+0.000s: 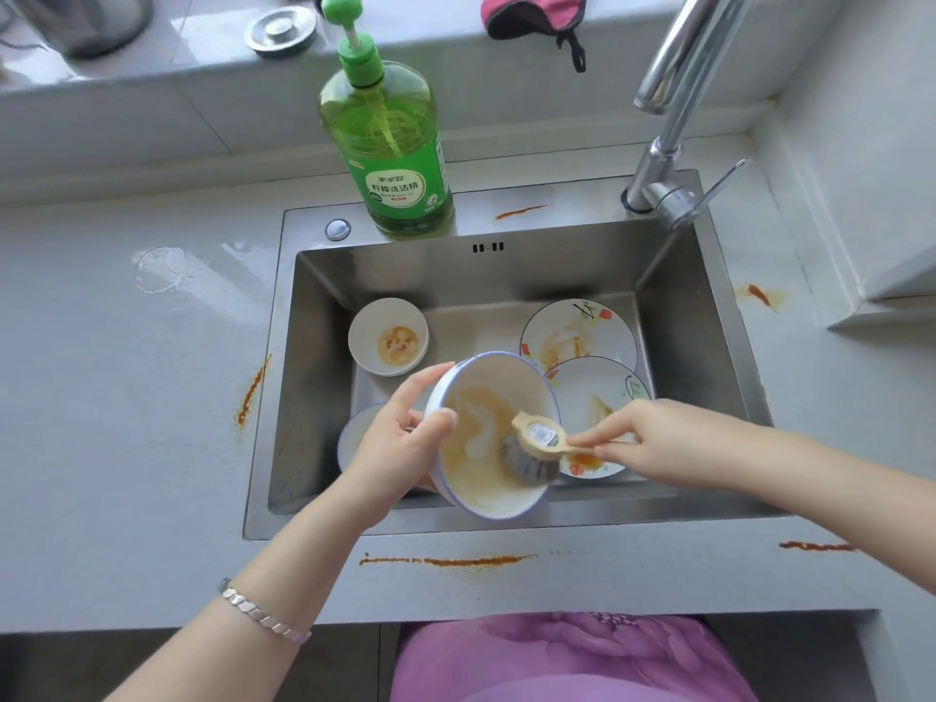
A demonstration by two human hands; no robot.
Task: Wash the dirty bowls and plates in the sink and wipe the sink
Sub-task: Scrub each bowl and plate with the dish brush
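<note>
Scrubbing the big bowl (pixel 473 438) is the step we are on. Our left hand (pixel 400 438) grips it by the rim, thumb over the edge and fingers behind, and holds it tilted above the sink (pixel 456 281) with its mouth turned toward our right hand (pixel 658 443). That hand pinches the handle of the brush (pixel 532 448) between thumb and fingertips. The bristles press on the inner wall of the bowl on the side nearest the right hand. An orange film coats much of the inside, with a paler patch in the middle, so we judge this bowl only partly done.

The rest waits on the sink floor. A small bowl (pixel 389 336) with an orange smear sits beyond the left hand. Another bowl (pixel 354 433) lies half hidden under that hand. Two stained plates overlap, the far plate (pixel 577 331) beyond the right hand and the near plate (pixel 597 392) just under it.

Next we judge the brush must sweep round the whole inside while the left hand turns the bowl. A rinse follows under the tap (pixel 663 159), beyond the right hand, where we see no water running. The soap bottle (pixel 400 159) stands beyond the left hand if more is needed. Orange streaks (pixel 445 560) mark the table (pixel 126 397) nearer us than both hands, and wiping the sink comes last.
</note>
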